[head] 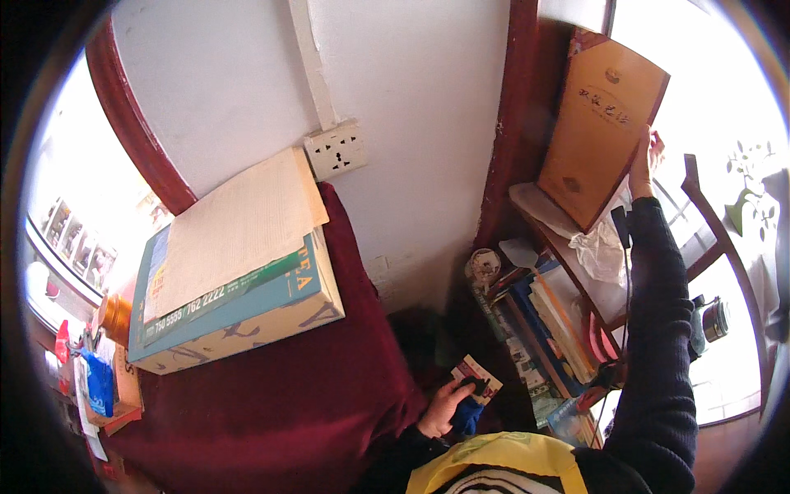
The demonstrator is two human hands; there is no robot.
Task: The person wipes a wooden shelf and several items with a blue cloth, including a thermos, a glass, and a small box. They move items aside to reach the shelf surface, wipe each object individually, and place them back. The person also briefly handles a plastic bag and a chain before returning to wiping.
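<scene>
My right hand (647, 157) is at the right edge of a flat orange-brown box (602, 123) that stands upright on a shelf; the fingertips reach behind its edge, and whether they grip it is not plain. Low in the middle, my left hand (443, 409) holds a black item (476, 385) with a small printed card (491, 375) and a blue cloth (467, 417) close against it. Beside that hand hangs a dark red cloth (278, 395) that covers a table. Crumpled clear plastic (600, 253) lies on the shelf below the box.
A large blue tea box (234, 333) with papers (241, 228) on top stands on the red cloth. An orange jar (115, 318) and a blue packet (97, 381) are at the left. Books and folders (549, 327) fill the lower shelf; a power socket (336, 151) is on the wall.
</scene>
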